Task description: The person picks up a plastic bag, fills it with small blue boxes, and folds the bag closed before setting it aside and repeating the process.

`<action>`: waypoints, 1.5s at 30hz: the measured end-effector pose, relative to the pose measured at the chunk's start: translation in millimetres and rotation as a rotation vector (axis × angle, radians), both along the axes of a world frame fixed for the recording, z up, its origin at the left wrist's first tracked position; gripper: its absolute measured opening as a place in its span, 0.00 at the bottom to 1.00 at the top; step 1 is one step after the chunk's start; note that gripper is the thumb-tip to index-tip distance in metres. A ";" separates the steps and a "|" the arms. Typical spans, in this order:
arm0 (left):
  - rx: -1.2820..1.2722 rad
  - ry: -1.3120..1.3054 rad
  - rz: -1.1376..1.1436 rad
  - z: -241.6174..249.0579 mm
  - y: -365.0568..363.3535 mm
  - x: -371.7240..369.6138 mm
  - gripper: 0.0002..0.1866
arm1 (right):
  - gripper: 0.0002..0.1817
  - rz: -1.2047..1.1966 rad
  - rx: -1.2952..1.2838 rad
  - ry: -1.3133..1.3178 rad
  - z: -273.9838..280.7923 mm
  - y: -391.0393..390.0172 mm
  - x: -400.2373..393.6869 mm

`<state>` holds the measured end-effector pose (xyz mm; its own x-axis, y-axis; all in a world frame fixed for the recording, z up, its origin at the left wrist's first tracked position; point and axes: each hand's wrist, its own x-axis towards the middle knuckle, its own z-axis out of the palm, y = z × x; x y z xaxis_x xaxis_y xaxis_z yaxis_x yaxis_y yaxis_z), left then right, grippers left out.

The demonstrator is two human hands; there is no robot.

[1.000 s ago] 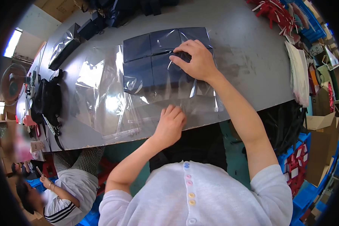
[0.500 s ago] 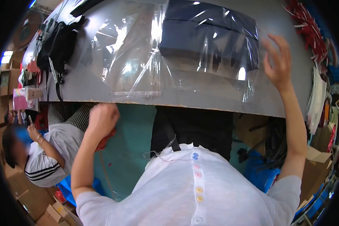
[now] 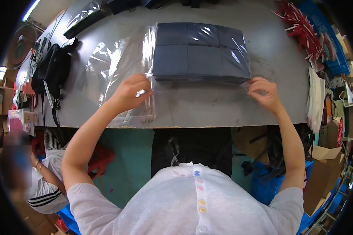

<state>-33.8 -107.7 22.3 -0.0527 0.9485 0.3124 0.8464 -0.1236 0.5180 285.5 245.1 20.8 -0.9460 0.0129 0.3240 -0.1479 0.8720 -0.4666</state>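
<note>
Several dark blue boxes (image 3: 202,53) lie in two rows on the grey table (image 3: 192,111), inside a clear plastic bag. My left hand (image 3: 133,92) is at the near left corner of the boxes, its thumb and fingers closed toward each other; what it pinches, if anything, is too small to make out. At the near right corner, my right hand (image 3: 264,93) pinches the edge of the clear film. To the left of the boxes, flat clear plastic bags (image 3: 121,58) are spread on the table, partly under my left hand.
A black backpack (image 3: 53,70) sits at the table's left side. Red and white strips (image 3: 302,31) and white sheets (image 3: 315,98) lie at the right edge. A person (image 3: 49,184) sits at the lower left. Wrapped dark items (image 3: 84,17) stand at the back left.
My left hand has risen from below the table edge to the boxes' left corner. My right hand has come down and inward to the film. The film now sits closer around the boxes.
</note>
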 end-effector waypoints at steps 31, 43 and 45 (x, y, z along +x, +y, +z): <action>0.377 -1.048 0.565 -5.4 87.2 8.6 0.31 | 0.25 -0.553 -1.476 0.138 -0.7 0.0 -71.1; 0.916 -1.656 0.803 97.7 112.7 -73.8 0.29 | 0.37 -0.209 -1.421 0.285 85.4 -105.5 -311.2; 1.012 -1.703 0.698 94.1 98.7 -144.5 0.31 | 0.34 -0.012 -1.412 0.288 88.6 -111.6 -347.5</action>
